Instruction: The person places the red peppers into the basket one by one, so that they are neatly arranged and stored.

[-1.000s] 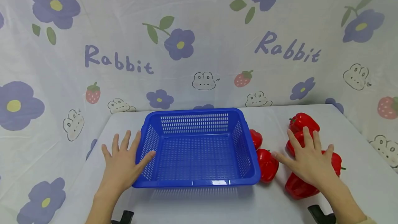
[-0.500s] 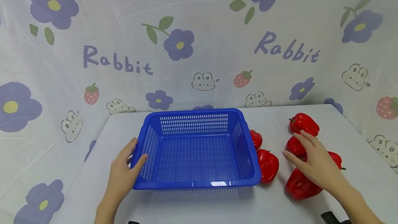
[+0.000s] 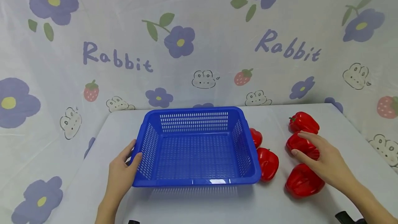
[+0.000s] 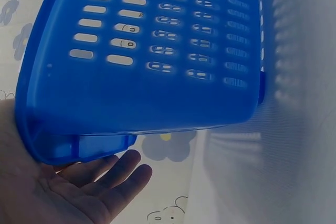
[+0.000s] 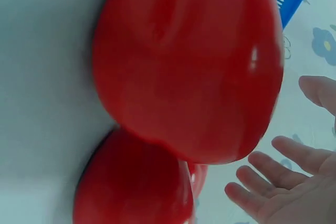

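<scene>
- We see the middle pepper (image 3: 296,143) right of the basket (image 3: 196,183), with open table (image 3: 192,208) between them.
- It sits on the basket side of the right hand (image 3: 328,161), so that hand is the nearer one. The left hand (image 3: 120,173) is way over at the basket's left side.
- We can't tell which way the pepper is long, as the right hand hides part of it.
- The right hand is wide open and holds nothing. We can't tell if it touches the pepper.
- The left hand has loose fingers, with the basket's rim between thumb and fingers.
- Right of the basket, we see the back pepper (image 3: 304,123) past the middle one, and the front pepper (image 3: 304,181) on the other side.
</scene>
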Tool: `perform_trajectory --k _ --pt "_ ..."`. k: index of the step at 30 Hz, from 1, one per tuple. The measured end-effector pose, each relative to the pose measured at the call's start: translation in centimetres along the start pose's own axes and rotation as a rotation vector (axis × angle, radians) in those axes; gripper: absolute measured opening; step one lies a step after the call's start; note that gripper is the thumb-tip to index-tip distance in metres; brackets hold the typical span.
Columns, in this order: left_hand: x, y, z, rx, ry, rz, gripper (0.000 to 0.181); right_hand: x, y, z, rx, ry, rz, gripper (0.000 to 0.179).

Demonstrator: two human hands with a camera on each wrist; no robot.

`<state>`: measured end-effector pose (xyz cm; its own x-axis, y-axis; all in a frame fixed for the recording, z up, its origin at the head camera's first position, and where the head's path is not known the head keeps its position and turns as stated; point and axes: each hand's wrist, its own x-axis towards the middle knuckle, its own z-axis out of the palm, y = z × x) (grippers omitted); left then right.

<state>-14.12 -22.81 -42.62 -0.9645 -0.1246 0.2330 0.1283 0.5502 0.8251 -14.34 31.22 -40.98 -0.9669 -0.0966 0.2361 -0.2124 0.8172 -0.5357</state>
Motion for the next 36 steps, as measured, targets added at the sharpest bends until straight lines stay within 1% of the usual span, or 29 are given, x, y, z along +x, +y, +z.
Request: perform_trajectory --k 3,5,7,10,13,17,19,23,26,30,36 --pt "0.0 0.1 0.0 -0.004 0.006 0.001 0.051 0.0 0.0 0.2 0.047 -0.020 0.040 0.068" --pt "0.0 0.0 0.0 -0.012 0.006 0.000 0.051 -0.1 -0.3 0.4 0.093 -0.043 0.084 0.069" --pt "0.0 0.0 0.1 -0.020 0.007 -0.003 0.051 -0.1 -0.7 0.9 0.131 -0.071 0.128 0.071" --pt "0.0 -0.1 0.2 -0.026 0.006 -0.011 0.051 0.1 -1.3 1.8 0.168 -0.096 0.157 0.073" --pt "0.1 -0.2 0.2 -0.030 0.008 -0.016 0.051 0.3 -1.9 2.7 0.161 -0.107 0.169 0.075" --pt "0.1 -0.2 0.2 -0.038 0.011 -0.015 0.051 0.6 -2.9 3.5 0.140 -0.102 0.172 0.078" --pt "0.0 -0.3 0.2 -0.039 0.016 -0.017 0.050 0.9 -3.4 3.7 0.155 -0.095 0.164 0.079" --pt "0.0 -0.3 0.2 -0.045 0.022 -0.023 0.051 1.3 -4.2 4.1 0.218 -0.087 0.151 0.080" --pt "0.0 -0.4 0.2 -0.053 0.018 -0.015 0.051 1.3 -4.4 4.5 0.249 -0.098 0.169 0.081" --pt "0.1 -0.6 0.2 -0.044 0.024 -0.005 0.050 1.2 -4.6 5.2 0.248 -0.099 0.186 0.081" --pt "0.1 -0.7 0.3 -0.030 0.024 -0.016 0.051 1.5 -4.7 5.9 0.240 -0.079 0.168 0.076"
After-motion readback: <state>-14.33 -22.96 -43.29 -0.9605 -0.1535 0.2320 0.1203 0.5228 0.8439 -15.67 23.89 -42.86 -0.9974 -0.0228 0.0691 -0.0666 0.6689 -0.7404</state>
